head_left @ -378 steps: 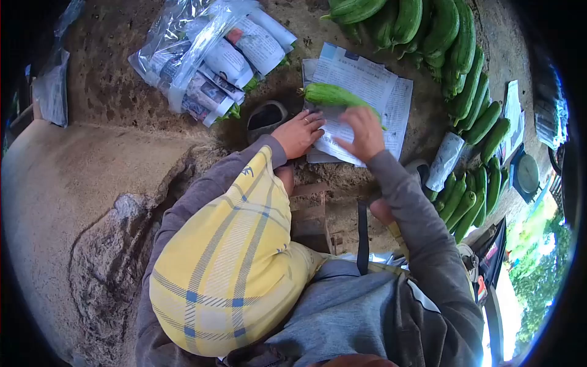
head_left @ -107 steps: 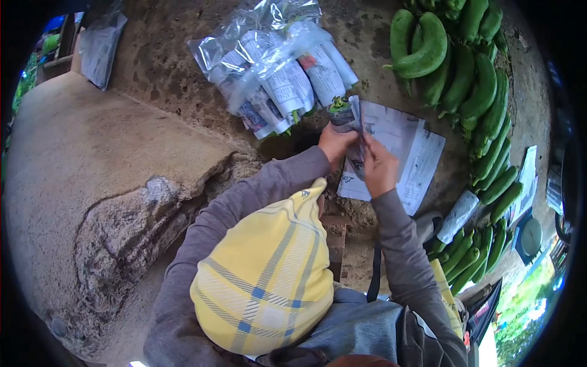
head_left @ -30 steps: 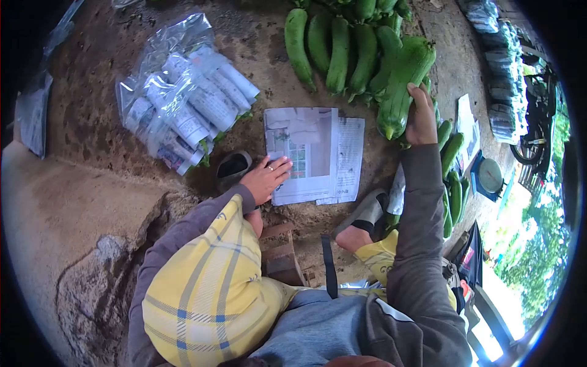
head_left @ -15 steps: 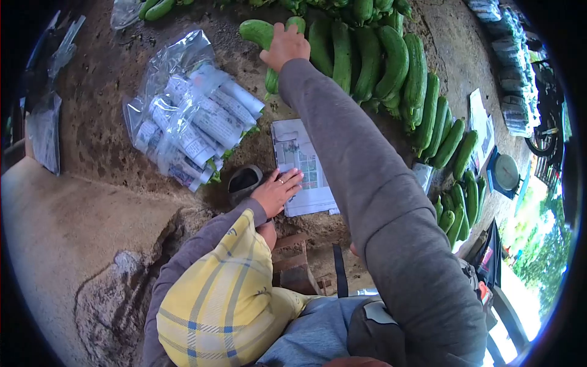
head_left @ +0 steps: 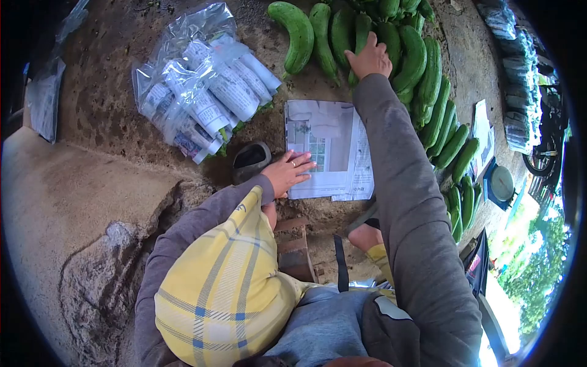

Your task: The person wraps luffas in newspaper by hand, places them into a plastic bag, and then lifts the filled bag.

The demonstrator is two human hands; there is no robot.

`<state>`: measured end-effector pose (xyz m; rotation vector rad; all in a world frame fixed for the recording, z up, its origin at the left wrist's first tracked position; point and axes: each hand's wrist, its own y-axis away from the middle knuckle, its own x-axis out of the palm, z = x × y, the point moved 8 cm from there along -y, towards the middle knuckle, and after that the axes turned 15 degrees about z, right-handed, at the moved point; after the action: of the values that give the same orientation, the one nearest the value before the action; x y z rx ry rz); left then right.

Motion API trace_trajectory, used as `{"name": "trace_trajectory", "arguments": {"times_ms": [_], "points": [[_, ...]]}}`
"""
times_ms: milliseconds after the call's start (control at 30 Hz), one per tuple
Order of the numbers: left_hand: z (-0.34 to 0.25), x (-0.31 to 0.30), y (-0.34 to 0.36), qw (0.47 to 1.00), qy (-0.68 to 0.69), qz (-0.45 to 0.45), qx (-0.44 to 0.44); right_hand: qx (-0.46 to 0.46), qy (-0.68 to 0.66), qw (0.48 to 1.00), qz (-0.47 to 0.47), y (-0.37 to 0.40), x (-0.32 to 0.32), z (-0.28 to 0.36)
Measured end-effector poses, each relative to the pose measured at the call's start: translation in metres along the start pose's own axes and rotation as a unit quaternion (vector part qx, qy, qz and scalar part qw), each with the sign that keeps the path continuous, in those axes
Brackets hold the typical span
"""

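My left hand (head_left: 288,174) lies flat with spread fingers on the left edge of a newspaper sheet (head_left: 330,150). A ring shows on one finger. Beyond the paper, my right hand (head_left: 370,60) rests with bent fingers on a green cucumber (head_left: 361,43) in a row of several. Whether the fingers close round it is hard to see. A large curved cucumber (head_left: 295,37) lies at the left end of the row. Left of the paper, several newspaper-wrapped rolls (head_left: 229,92) lie in clear plastic, with green bits showing at their ends.
A dark shoe (head_left: 251,160) sits left of the paper. Smaller cucumbers (head_left: 466,160) run down the right side, near a blue scale with a round dial (head_left: 502,183). Stacked wrapped bundles (head_left: 518,92) stand at the far right. A rock ledge (head_left: 85,208) fills the lower left.
My right hand has moved right along the row, from the left-end cucumbers to one further along. My left hand stays on the paper. The view has shifted, and more of the newspaper shows.
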<state>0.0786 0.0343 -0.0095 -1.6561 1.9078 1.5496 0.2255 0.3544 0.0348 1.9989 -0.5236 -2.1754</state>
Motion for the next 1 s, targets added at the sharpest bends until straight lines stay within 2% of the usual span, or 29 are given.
{"name": "trace_trajectory", "arguments": {"times_ms": [100, 167, 233, 333, 367, 400, 467, 567, 633, 833, 967, 1000], "points": [[0.005, -0.005, 0.001, 0.999, 0.034, 0.007, -0.027, 0.009, -0.047, 0.999, 0.022, -0.011, 0.002, -0.012], [0.008, -0.009, 0.003, 0.998, 0.036, -0.007, -0.041, -0.01, -0.096, 0.995, -0.012, -0.005, -0.009, -0.024], [0.009, -0.012, 0.004, 0.998, 0.024, -0.014, -0.06, -0.077, -0.186, 0.978, -0.062, 0.018, -0.021, -0.036], [0.008, -0.004, 0.0, 0.993, -0.03, -0.076, -0.082, -0.225, -0.254, 0.94, -0.034, 0.08, -0.017, -0.038], [0.008, -0.002, -0.002, 0.99, -0.048, -0.101, -0.087, -0.278, -0.322, 0.905, 0.008, 0.099, -0.001, -0.037], [0.007, -0.004, -0.002, 0.991, -0.046, -0.093, -0.088, -0.291, -0.34, 0.891, 0.074, 0.123, 0.011, -0.029], [0.008, 0.0, -0.005, 0.993, -0.032, -0.085, -0.077, -0.317, -0.292, 0.893, 0.13, 0.159, 0.048, -0.024], [0.008, 0.0, -0.003, 0.993, -0.005, -0.098, -0.065, -0.335, -0.188, 0.913, 0.14, 0.192, 0.076, -0.015], [0.008, 0.002, -0.004, 0.991, 0.014, -0.116, -0.059, -0.335, -0.17, 0.918, 0.129, 0.197, 0.08, -0.008], [0.012, 0.007, -0.007, 0.992, 0.07, -0.078, -0.069, -0.357, -0.183, 0.911, 0.091, 0.209, 0.09, -0.004], [0.01, -0.003, -0.002, 0.988, 0.026, -0.139, -0.066, -0.371, -0.16, 0.913, 0.058, 0.232, 0.082, -0.011], [0.01, -0.002, -0.002, 0.987, 0.021, -0.144, -0.064, -0.384, -0.154, 0.907, 0.08, 0.239, 0.086, -0.01]]}}
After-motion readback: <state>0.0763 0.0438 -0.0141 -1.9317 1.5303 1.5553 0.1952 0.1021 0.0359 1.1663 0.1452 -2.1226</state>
